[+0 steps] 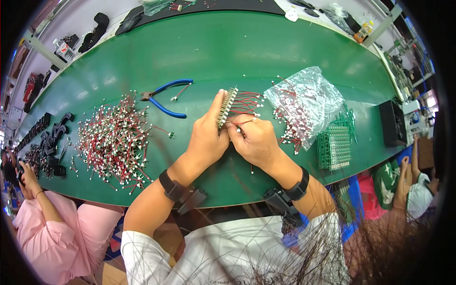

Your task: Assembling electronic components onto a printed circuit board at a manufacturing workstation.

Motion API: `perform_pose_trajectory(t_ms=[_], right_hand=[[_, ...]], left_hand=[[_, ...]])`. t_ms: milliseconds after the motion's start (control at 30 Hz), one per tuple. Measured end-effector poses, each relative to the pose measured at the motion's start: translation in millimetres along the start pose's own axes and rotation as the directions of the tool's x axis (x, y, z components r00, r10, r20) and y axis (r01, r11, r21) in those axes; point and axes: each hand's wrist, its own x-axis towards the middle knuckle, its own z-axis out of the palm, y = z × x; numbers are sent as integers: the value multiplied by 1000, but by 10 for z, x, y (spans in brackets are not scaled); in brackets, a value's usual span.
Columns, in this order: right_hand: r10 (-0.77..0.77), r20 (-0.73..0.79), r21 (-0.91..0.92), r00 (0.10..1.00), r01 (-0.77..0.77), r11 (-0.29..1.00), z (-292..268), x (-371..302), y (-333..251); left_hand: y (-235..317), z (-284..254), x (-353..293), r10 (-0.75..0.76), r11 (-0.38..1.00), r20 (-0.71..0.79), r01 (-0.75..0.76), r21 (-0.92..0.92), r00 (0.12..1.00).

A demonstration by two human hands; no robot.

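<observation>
My left hand [205,135] grips a narrow circuit board panel [227,108] on edge, its thumb side along the panel's left face. Several short red wire leads [247,100] with white connectors stick out from the panel to the right. Against the panel's lower end, the fingers of my right hand [256,140] are closed in a pinch on a red wire lead [244,122]. The fingertips of both hands nearly meet there, hiding the exact contact. Blue-handled cutters [166,107] lie open on the table, left of my hands, beside a loose wire lead [180,92].
A big heap of wire leads [114,142] covers the green table [218,47] at left. On the right are a clear plastic bag [316,97] with more leads, stacked green boards [335,147] and a black bin [392,123]. Another person in pink [52,232] sits at far left.
</observation>
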Motion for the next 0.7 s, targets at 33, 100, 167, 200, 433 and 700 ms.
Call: perform_pose_trajectory(t_ms=[33,100,167,200,433,700], right_hand=[[9,12,16,1000,-9,1000,4,0,2],[10,15,21,1000,-10,1000,1,8,-2],[10,20,29,1000,-10,1000,1,12,-12],[10,21,39,1000,-11,999,0,16,-20],[84,27,52,996,-85,995,12,33,-23],[315,245,245,917,-373,895,-158,91,-50]], left_hand=[[6,-4,0,-6,1000,7,6,-30,1000],[25,-12,2,-25,999,20,26,-35,999],[22,-2,-12,-47,998,31,49,-38,998],[8,14,-22,-36,999,12,36,-18,999],[-6,-5,13,0,1000,-17,0,4,1000],[-112,-59,76,-249,940,-158,200,-275,956]])
